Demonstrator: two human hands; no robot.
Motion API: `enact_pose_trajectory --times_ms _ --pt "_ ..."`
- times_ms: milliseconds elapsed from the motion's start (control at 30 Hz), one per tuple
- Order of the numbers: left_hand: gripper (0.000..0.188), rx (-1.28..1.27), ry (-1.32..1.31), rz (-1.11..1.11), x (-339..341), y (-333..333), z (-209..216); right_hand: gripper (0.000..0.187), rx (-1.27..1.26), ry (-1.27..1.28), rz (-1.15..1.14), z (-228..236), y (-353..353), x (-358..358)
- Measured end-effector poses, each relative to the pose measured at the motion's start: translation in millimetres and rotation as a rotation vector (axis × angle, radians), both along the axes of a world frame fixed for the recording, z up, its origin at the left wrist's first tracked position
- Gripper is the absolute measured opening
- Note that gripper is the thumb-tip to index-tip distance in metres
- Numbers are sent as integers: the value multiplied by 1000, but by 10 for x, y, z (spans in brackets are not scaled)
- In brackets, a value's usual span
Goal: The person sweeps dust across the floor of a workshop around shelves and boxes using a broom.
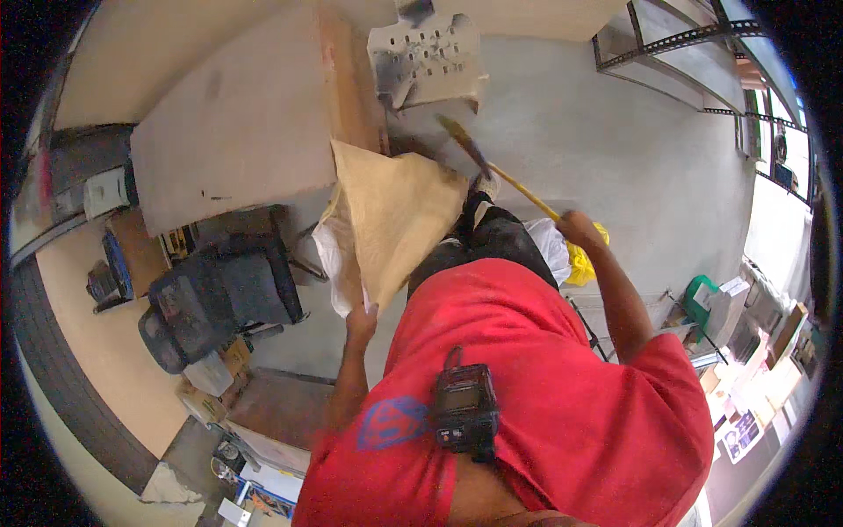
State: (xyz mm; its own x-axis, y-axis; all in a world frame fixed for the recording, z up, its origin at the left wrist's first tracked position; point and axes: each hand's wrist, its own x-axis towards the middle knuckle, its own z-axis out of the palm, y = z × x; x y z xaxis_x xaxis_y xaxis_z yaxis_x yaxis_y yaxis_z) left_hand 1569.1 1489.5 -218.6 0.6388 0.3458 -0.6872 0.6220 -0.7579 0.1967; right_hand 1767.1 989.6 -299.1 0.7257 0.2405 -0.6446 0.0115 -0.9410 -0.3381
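My red shirt (527, 351) fills the near middle in soft, creased cloth, with a boxy black device (465, 408) hanging on my chest. To the left, the fingers of my left hand (360, 323) are closed on the near lower edge of a tan sack (395, 211). The sack hangs in front of my legs, its dull, fabric-like sheet spread in a loose, creased triangle with a peaked far corner; along its left side shows a crumpled white layer (334, 255).

To the right, the fingers of my right hand (580, 227) are wrapped round the slim, straight yellow handle of a long tool (527, 191). It slants far and left to a flattened, darker head, too blurred to tell its material, just right of the sack's far edge. Beside my right hand sit a wrinkled white plastic bag (550, 248) and a bright yellow one (581, 265).

My black trousers (505, 235) run down to light shoes on the smooth grey floor (571, 97). Left of the sack stands a padded black chair (219, 294), and farther left spreads a broad, flat, pale tabletop (246, 105). At the far middle is a scuffed white sheet-like piece (430, 53) pierced with small slots; at the far right, a rack (676, 39) of dark perforated metal.
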Motion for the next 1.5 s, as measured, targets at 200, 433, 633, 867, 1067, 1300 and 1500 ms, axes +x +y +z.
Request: enact_pose_trajectory --times_ms 200,433,633,867,1067,1300,1500 --pt "33 -32 -22 49 -46 -257 340 25 96 -81 552 -1221 1329 1032" --pt "26 14 -86 18 233 -202 91 21 361 455 -301 -1661 1838 1463" --pt "27 -83 -304 43 705 -142 -50 21 307 191 -167 -1583 518 377" --pt "31 22 -256 -117 1344 -433 -139 18 228 290 -709 -1070 -860 -245" --pt "31 -222 -269 -93 1706 -577 -250 18 -203 249 -791 -610 -829 247" --pt "20 -228 -341 -330 1959 -941 -68 14 -67 54 41 -652 -1006 1387" --pt "17 -156 -215 -394 2587 -1665 103 17 181 95 139 -1655 -850 2932"
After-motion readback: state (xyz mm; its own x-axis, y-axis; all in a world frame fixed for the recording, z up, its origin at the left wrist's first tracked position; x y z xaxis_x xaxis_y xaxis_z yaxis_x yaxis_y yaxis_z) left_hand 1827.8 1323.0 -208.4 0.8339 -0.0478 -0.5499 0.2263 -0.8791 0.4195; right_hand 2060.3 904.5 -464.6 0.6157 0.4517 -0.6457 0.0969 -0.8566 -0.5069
